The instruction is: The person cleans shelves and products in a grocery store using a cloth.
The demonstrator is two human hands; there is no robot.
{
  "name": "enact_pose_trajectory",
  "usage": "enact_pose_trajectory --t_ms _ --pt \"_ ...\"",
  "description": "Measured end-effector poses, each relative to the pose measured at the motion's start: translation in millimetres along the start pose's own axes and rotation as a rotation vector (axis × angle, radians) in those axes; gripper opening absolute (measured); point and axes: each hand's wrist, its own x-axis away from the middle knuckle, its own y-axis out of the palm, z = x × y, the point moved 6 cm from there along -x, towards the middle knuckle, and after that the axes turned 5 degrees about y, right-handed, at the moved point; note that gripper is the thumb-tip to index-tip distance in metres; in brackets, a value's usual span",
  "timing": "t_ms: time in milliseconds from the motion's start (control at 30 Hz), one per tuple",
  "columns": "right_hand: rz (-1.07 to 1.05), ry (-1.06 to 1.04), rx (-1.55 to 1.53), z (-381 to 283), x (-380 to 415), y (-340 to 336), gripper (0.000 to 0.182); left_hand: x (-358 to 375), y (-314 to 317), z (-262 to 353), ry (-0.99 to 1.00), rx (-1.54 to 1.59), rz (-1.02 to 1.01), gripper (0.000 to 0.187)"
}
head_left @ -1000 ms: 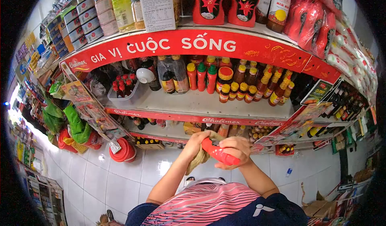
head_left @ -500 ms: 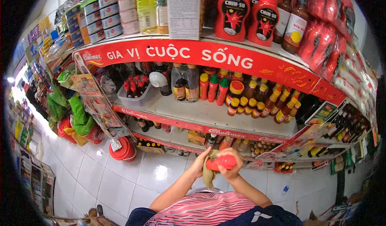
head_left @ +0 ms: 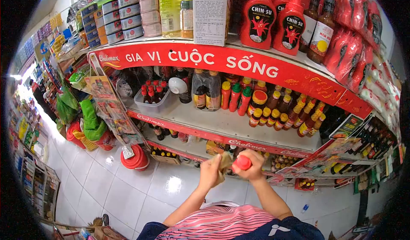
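My right hand (head_left: 255, 166) is wrapped round a red bottle (head_left: 243, 162), its cap end pointing up toward me. Close beside it, my left hand (head_left: 210, 171) grips a bunched olive-brown cloth (head_left: 225, 162). Both hands are in front of my chest, over the lower shelves of the rack. Past them, on the middle shelf (head_left: 205, 122), stand small sauce bottles with yellow caps (head_left: 269, 117) and red bottles with green caps (head_left: 239, 101).
Large red chili sauce bottles (head_left: 258, 20) and stacked cans (head_left: 130, 16) line the top shelf behind a red sign strip (head_left: 188, 60). A clear tub (head_left: 149, 103) of small bottles sits at the middle shelf's left. A red bucket (head_left: 134, 158) stands on the tiled floor.
The red bottle has turned more upright, its cap now toward me, and moved slightly up. My left hand has shifted the cloth up, slightly apart from the bottle. The view has shifted slightly.
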Motion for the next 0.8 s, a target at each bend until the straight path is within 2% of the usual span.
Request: enact_pose_trajectory --t_ms 67,100,133,200,233,267,333,367,400,467,500,533,600,633,667,700,733,767,800 --pt "0.001 0.075 -0.009 2.6 -0.4 -0.1 0.023 0.7 -0.4 29.6 0.262 0.257 0.081 0.032" --pt "-0.056 0.016 -0.097 -2.5 -0.4 3.1 0.023 -1.8 4.2 37.6 0.374 0.191 0.051 0.032" --pt "-0.111 -0.042 -0.185 -8.9 0.6 6.2 0.023 -3.5 8.3 32.9 0.374 0.191 0.05 0.032" --pt "-0.043 -0.152 -0.178 -30.7 0.3 4.6 0.028 -2.8 37.9 15.8 0.14 0.459 -0.328 0.033" --pt "-0.027 -0.144 -0.209 -33.1 -0.9 0.0 0.028 2.2 37.7 20.6 0.013 0.393 -0.42 0.032" --pt "-0.007 -0.136 -0.242 -34.6 -2.3 -4.1 0.028 1.1 39.5 16.3 0.012 0.389 -0.425 0.032" --pt "0.016 -0.11 -0.255 -36.6 -10.5 -10.3 0.028 -2.5 46.0 7.5 0.194 0.447 -0.462 0.03" --pt "0.034 -0.089 -0.27 -37.2 -16.8 -13.0 0.028 -8.2 50.2 -0.8 0.177 0.519 -0.466 0.027" --pt "0.045 -0.077 -0.268 -39.4 -23.5 -15.1 0.028 -19.4 52.0 -23.0 0.164 0.511 -0.473 0.027" --pt "0.062 -0.152 -0.294 -49.7 -39.4 -24.1 0.029 -31.0 60.6 -61.8 0.435 -0.023 -0.504 0.027" --pt "0.112 -0.231 -0.201 -57.7 -51.9 -33.1 0.028 -15.8 68.5 -34.4 0.403 0.081 -0.343 0.028" --pt "0.161 -0.311 -0.107 -66.5 -67.1 -42.3 0.028 -13.7 68.2 -40.9 0.397 0.081 -0.358 0.028" --pt "0.305 -0.393 -0.154 -76.7 -103.2 -72.3 0.029 -17.5 61.7 -98.7 -0.157 0.004 -0.444 0.032" --pt "0.391 -0.306 -0.28 -70.5 -119.9 -86.4 0.028 -24.2 47.2 -112.2 0.023 0.039 -0.288 0.035" --pt "0.352 -0.333 -0.141 -83.8 -146.2 -104.4 0.023 -22.0 30.8 -110.8 0.091 0.037 -0.211 0.033" --pt "0.415 -0.29 -0.238 -86.8 -168.2 -118.1 0.02 -20.6 10.0 -106.9 0.158 0.041 -0.132 0.033" --pt "0.505 -0.222 -0.283 -91.7 -191.2 -130.8 0.022 -16.3 -10.1 -106.1 0.128 0.014 -0.088 0.035" --pt "0.498 -0.203 -0.204 -92.0 -215.0 -140.7 0.032 -15.4 -32.6 -125.1 0.059 -0.037 -0.07 0.035" --pt "0.49 -0.185 -0.126 -90.7 -237.0 -150.6 0.043 -3.9 -49.1 -112.3 0.034 -0.054 -0.031 0.035"
